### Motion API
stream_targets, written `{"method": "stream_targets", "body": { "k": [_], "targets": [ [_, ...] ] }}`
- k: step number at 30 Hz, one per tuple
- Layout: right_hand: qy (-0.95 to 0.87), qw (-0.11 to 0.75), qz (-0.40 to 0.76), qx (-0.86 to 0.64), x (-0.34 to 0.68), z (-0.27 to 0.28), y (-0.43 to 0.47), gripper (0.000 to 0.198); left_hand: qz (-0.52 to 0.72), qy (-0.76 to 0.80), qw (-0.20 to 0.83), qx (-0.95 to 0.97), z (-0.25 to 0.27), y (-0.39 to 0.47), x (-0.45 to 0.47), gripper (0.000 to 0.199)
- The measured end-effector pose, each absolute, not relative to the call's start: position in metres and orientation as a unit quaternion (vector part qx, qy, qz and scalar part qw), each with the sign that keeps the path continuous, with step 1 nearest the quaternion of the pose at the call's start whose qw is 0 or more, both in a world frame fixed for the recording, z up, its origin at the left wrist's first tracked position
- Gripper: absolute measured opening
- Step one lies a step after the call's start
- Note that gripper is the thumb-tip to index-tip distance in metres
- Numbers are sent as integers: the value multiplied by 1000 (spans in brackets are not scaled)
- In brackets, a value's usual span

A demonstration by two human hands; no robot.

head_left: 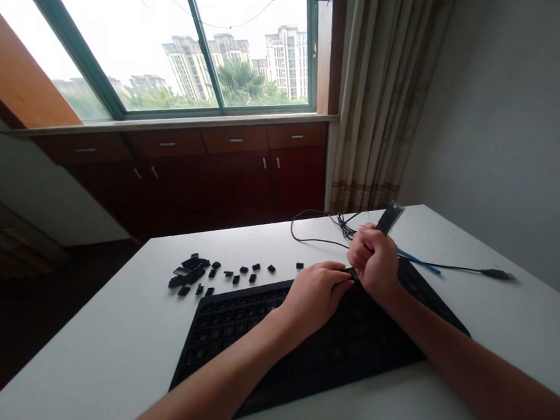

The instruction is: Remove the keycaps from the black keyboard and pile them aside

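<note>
Loose black plastic keycaps (194,273) lie scattered toward the far left edge of the white table (116,345), and a thin black cable (316,227) coils at the far edge. The flat black keyboard (237,332) lies near the front edge, its middle hidden by both forearms. The right hand (374,259), fisted, grips a dark slim tool (390,218), its lower end unseen. The left hand (316,292) rests palm-down on the keys, fingers bent; whether it pinches anything is unclear.

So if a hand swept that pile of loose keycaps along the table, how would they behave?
The keycaps are small, separate pieces, so they would probably scatter rather than move together. They look light and flat-bottomed, likely sliding, not rolling, on the smooth white table. Some already lie strewn towards the keyboard.
</note>
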State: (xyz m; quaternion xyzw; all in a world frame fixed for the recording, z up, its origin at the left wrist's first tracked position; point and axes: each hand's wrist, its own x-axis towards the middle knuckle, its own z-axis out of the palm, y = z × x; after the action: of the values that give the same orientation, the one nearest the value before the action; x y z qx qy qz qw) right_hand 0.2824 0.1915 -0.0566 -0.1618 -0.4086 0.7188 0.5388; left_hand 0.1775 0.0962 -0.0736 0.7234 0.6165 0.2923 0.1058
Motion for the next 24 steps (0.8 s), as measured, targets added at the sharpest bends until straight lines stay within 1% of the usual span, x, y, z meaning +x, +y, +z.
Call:
{"method": "stream_targets", "body": {
  "k": [4, 7, 8, 11, 14, 17, 21, 24],
  "targets": [
    [-415, 535, 711, -188, 291, -51, 193, 37, 297, 631, 98, 710, -75, 95, 178, 21],
    [-416, 548, 695, -208, 294, -51, 198, 37, 292, 629, 82, 716, -73, 97, 183, 41],
    [-413, 558, 687, -217, 295, -51, 200, 38, 285, 620, 80, 727, -71, 99, 185, 43],
    [-400, 584, 664, -240, 298, -51, 207, 40, 251, 583, 100, 766, -64, 112, 188, 31],
    [-395, 590, 658, -251, 301, -52, 212, 42, 236, 555, 119, 789, -58, 122, 184, 20],
    [-403, 581, 660, -254, 303, -53, 211, 42, 242, 530, 114, 805, -56, 121, 177, 18],
    [-428, 541, 676, -260, 302, -51, 203, 42, 227, 542, 69, 806, -51, 108, 163, 19],
    [-455, 476, 704, -267, 300, -49, 197, 41, 227, 598, 23, 769, -42, 95, 141, 17]
  ]
}}
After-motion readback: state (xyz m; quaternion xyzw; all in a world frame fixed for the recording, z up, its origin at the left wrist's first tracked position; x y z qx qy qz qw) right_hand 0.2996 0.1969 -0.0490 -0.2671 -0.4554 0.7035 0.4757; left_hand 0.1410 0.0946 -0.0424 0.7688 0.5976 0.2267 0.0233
